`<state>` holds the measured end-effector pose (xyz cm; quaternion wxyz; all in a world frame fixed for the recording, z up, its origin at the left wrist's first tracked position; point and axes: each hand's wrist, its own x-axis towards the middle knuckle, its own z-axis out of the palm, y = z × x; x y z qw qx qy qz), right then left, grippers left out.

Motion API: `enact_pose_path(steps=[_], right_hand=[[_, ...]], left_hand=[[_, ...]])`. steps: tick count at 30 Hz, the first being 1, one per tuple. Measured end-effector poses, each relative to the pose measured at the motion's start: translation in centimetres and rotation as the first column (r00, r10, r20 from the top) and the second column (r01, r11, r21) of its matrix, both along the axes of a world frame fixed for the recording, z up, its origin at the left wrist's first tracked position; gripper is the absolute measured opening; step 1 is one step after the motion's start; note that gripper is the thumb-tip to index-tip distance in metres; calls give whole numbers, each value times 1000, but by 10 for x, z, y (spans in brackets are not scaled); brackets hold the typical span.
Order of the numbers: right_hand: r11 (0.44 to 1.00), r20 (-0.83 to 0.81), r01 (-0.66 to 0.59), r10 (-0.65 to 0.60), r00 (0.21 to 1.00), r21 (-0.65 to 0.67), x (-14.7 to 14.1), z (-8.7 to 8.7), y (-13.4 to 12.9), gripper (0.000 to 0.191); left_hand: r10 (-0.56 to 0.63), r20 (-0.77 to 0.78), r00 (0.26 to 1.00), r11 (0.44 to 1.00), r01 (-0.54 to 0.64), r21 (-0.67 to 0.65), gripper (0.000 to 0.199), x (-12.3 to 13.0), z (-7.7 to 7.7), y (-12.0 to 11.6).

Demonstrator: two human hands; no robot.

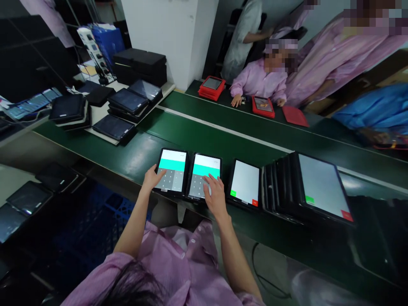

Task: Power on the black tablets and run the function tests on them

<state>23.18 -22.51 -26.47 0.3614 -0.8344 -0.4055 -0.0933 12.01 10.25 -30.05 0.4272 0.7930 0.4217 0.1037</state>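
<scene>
Two black-framed tablets lie side by side on the green bench, each with a calculator keypad lit on its screen. At the left edge of the left tablet (174, 165) is my left hand (152, 177), fingers apart, its index finger reaching over the keypad. My right hand (216, 191) is over the lower right of the second tablet (204, 161), fingers spread above or on the keys; which of them touch the glass I cannot tell. Right of it, a third tablet (245, 180) shows a pale screen with a green and a red box.
A leaning row of tablets (321, 182) stands at the right. Stacked dark tablets (127, 102) occupy the far left of the green bench (140, 148). Across it, a co-worker in pink (258, 78) sits by red-cased tablets (212, 87). A blue crate (92, 225) is below left.
</scene>
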Motion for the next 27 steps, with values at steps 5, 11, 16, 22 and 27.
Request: enact_pose_path(steps=[5, 11, 16, 22, 27], right_hand=[[999, 5, -2, 3, 1000, -43, 2, 3, 1, 43], [987, -6, -58, 58, 998, -150, 4, 5, 14, 46], [978, -11, -117, 117, 993, -171, 3, 7, 21, 47], [996, 21, 89, -88, 996, -19, 25, 2, -10, 45], [985, -16, 174, -174, 985, -4, 43, -6, -29, 47]], left_hand=[[-15, -81, 997, 997, 21, 79, 83, 10, 8, -10], [-59, -22, 998, 998, 59, 2, 74, 1, 6, 4], [-76, 64, 995, 995, 80, -54, 61, -8, 4, 19], [-33, -32, 999, 998, 35, 46, 66, 15, 17, 8], [-80, -184, 980, 969, 120, 218, 88, 46, 35, -11]])
